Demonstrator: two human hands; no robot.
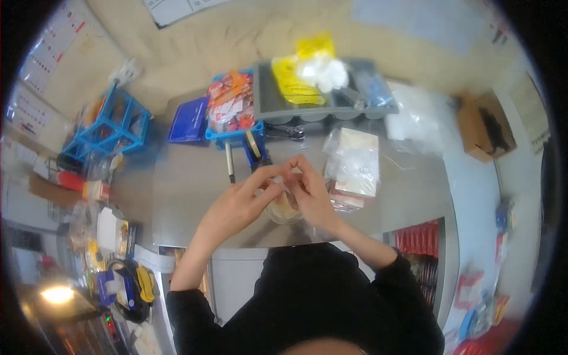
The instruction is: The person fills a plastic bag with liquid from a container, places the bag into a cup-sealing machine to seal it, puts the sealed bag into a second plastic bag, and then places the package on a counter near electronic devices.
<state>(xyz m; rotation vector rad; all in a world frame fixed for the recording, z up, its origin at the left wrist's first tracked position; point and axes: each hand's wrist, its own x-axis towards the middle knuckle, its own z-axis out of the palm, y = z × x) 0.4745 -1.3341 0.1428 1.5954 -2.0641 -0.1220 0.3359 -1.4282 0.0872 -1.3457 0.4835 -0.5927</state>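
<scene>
My left hand (242,202) and my right hand (310,193) meet over the near middle of the grey metal table (191,213). Between them, the fingertips of both pinch what looks like the gathered top of a clear plastic bag (286,215) with pale yellowish contents, low over the tabletop. The fingers hide most of its top, and the picture is blurred there. Just beyond my hands stands a blue tape dispenser (255,148). A marker or pen (229,162) is left of it. Right of my right hand lie boxes in clear plastic wrap (358,162).
A blue basket of red and orange packets (233,100) stands at the back, beside a blue pouch (189,120). A grey tray (284,111) holds yellow and white bags. Left is a blue rack (113,140); right, a cardboard box (486,128). Red packets (415,239) fill a shelf below the tabletop.
</scene>
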